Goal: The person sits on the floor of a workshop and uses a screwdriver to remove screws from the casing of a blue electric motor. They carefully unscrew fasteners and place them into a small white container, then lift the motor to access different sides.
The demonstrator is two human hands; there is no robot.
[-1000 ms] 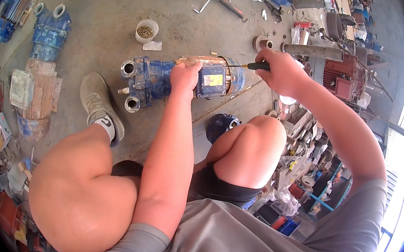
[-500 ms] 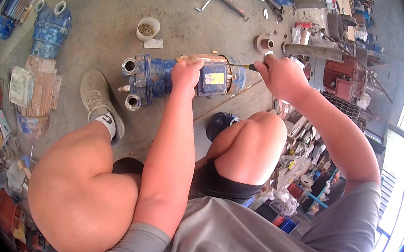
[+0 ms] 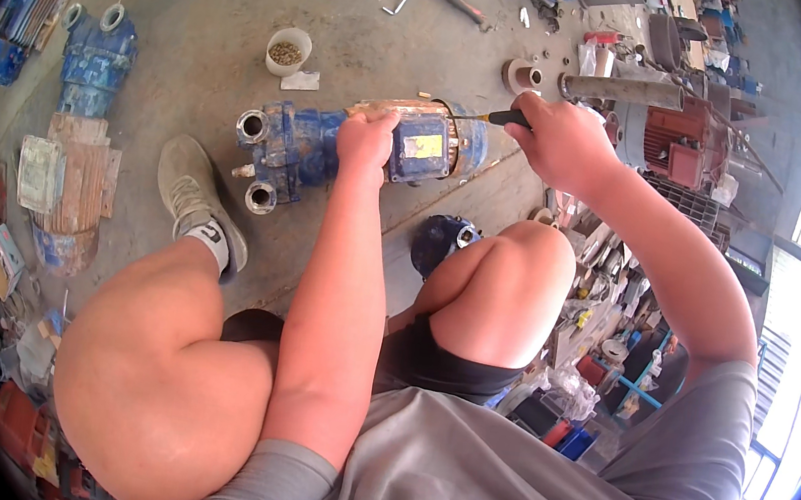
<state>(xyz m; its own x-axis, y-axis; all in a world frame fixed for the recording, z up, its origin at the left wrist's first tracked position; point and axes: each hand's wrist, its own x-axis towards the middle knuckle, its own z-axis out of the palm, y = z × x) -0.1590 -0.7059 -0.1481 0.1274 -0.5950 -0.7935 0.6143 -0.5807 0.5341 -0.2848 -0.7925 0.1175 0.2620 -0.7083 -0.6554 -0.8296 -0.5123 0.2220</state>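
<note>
Lying on the concrete floor (image 3: 194, 55) at upper centre, blue pump motor (image 3: 363, 146) steadied by left hand (image 3: 366, 139), fingers curled over it; right hand (image 3: 559, 142) fully closed around screwdriver (image 3: 497, 118).

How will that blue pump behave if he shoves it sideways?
The blue pump looks like cast metal, so probably heavy and rigid. Its rounded motor end could rock or roll on the concrete floor; the left hand pressing on top likely steadies it.
</note>
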